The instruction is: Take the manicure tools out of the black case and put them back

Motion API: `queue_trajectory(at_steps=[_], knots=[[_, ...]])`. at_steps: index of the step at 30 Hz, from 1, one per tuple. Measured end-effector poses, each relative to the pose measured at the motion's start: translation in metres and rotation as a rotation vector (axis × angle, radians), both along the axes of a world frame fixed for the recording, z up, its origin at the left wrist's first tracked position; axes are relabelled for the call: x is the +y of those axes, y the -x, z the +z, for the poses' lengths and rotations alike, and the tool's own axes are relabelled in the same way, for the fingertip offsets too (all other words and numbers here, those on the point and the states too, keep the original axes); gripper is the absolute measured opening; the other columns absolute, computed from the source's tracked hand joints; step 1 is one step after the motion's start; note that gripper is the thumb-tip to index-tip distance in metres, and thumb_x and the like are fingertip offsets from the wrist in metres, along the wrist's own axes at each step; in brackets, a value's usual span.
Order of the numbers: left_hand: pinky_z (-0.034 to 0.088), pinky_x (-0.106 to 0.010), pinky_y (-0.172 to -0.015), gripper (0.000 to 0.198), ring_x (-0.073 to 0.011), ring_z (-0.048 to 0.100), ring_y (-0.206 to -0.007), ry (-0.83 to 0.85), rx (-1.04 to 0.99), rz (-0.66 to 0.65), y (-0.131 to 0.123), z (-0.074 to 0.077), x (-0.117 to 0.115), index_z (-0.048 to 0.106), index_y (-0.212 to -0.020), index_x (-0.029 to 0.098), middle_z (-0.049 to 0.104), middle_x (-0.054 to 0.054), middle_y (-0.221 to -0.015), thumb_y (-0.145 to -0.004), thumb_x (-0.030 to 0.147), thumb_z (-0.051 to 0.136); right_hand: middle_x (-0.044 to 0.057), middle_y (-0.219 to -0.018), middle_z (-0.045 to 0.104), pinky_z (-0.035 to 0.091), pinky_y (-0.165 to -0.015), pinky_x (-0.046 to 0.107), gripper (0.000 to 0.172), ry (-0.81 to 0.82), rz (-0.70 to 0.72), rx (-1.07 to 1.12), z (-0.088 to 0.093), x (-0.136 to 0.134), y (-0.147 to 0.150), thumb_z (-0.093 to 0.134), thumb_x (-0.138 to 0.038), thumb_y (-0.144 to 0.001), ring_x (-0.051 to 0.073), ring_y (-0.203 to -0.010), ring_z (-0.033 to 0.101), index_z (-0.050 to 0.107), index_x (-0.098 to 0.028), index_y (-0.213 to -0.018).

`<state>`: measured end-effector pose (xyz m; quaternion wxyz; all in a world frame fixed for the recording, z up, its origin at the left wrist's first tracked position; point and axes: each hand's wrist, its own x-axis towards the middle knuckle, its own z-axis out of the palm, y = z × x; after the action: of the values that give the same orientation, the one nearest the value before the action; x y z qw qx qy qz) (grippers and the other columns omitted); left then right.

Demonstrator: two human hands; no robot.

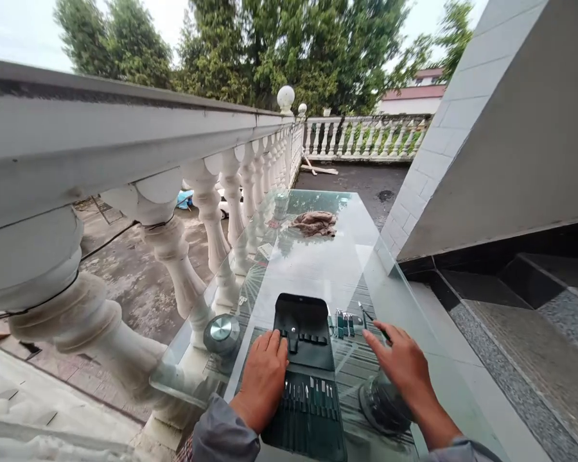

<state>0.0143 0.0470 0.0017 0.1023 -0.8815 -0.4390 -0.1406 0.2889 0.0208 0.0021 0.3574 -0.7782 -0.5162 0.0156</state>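
Note:
On the glass table a dark green manicure-style case (304,420) lies unfolded, its lower half holding a row of slim metal tools (308,393) in loops. The upper flap (301,314) has a snap strap and several loops. My left hand (262,378) rests flat on the case's left edge, fingers stretched out and holding no tool. To the right of the case, my right hand (407,362) grips a small dark-handled tool (379,328), whose exact kind I cannot make out. Several small green-and-silver tools (345,324) lie beside the case, near my right fingertips.
A round grey object with a shiny top (221,330) stands on the glass at left. Farther along lies a crumpled brown cloth (315,223). White balusters (209,218) run along the left; a sloped wall (501,128) and stone steps (520,314) are at right.

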Motion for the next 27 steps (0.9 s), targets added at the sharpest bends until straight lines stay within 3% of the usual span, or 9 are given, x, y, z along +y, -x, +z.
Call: queue_trajectory(at_steps=[4, 8, 17, 27], knots=[[0.04, -0.038, -0.098, 0.029, -0.0246, 0.05, -0.115, 0.05, 0.04, 0.038, -0.003, -0.001, 0.001, 0.056, -0.115, 0.015, 0.055, -0.011, -0.123, -0.087, 0.015, 0.05, 0.008, -0.107, 0.065, 0.049, -0.081, 0.033, 0.043, 0.048, 0.253, 0.187, 0.019, -0.026, 0.03, 0.052, -0.053, -0.074, 0.023, -0.095, 0.06, 0.066, -0.022, -0.099], [0.04, -0.04, -0.098, 0.033, -0.0251, 0.05, -0.116, 0.072, 0.073, 0.047, -0.006, -0.001, 0.001, 0.055, -0.12, 0.014, 0.054, -0.013, -0.125, -0.088, 0.011, 0.048, 0.007, -0.11, 0.065, 0.043, -0.094, 0.034, 0.032, 0.171, 0.423, 0.167, 0.018, -0.043, 0.052, 0.058, -0.043, -0.072, 0.023, -0.107, 0.056, 0.069, -0.023, -0.095], [0.04, -0.035, -0.1, 0.037, -0.0224, 0.051, -0.116, 0.279, 0.145, 0.09, -0.008, 0.011, -0.001, 0.051, -0.126, 0.013, 0.052, -0.014, -0.128, -0.089, 0.011, 0.048, 0.007, -0.106, 0.067, 0.045, -0.09, 0.033, 0.028, 0.232, 0.401, 0.015, 0.004, -0.041, 0.049, 0.057, -0.035, -0.074, 0.023, -0.103, 0.058, 0.068, -0.021, -0.096], [0.045, -0.037, -0.095, 0.035, -0.0228, 0.054, -0.112, 0.346, 0.19, 0.054, -0.013, 0.02, -0.002, 0.052, -0.123, 0.011, 0.056, -0.016, -0.122, -0.089, 0.006, 0.045, 0.006, -0.096, 0.064, 0.048, -0.08, 0.032, 0.026, -0.021, 0.358, -0.209, -0.023, -0.036, 0.069, 0.065, -0.035, -0.073, 0.022, -0.092, 0.059, 0.063, -0.022, -0.096]])
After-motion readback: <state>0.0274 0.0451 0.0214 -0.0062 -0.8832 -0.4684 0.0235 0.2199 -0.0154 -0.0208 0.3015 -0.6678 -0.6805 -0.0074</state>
